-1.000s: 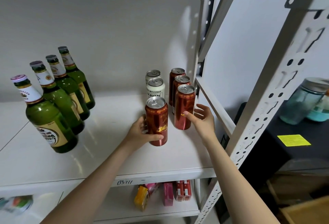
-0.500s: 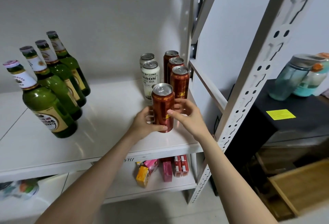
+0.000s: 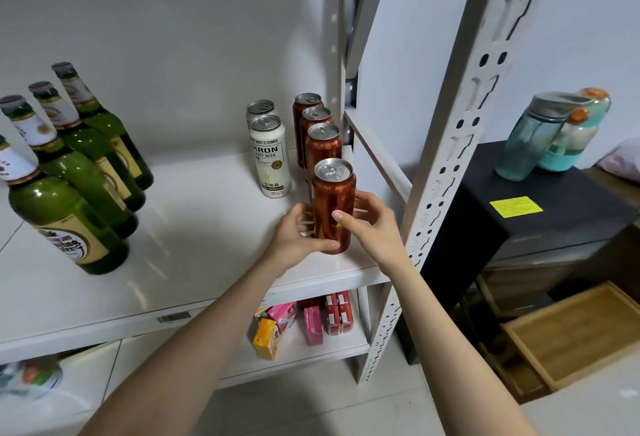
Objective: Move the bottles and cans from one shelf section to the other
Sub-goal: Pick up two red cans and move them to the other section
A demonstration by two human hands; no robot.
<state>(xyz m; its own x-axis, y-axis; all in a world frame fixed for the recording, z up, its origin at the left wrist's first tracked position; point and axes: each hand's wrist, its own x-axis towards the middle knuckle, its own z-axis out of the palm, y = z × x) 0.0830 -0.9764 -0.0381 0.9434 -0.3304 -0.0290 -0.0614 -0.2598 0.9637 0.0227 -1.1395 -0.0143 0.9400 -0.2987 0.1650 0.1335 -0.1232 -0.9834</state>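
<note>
At the front right corner of the white shelf, a red beer can is upright between both hands: the left hand curls fingers and thumb round its lower half, and the right hand wraps the other side, thumb across the front. Just behind it stand three more red cans, two white cans beside them, and four green bottles well apart at the left.
</note>
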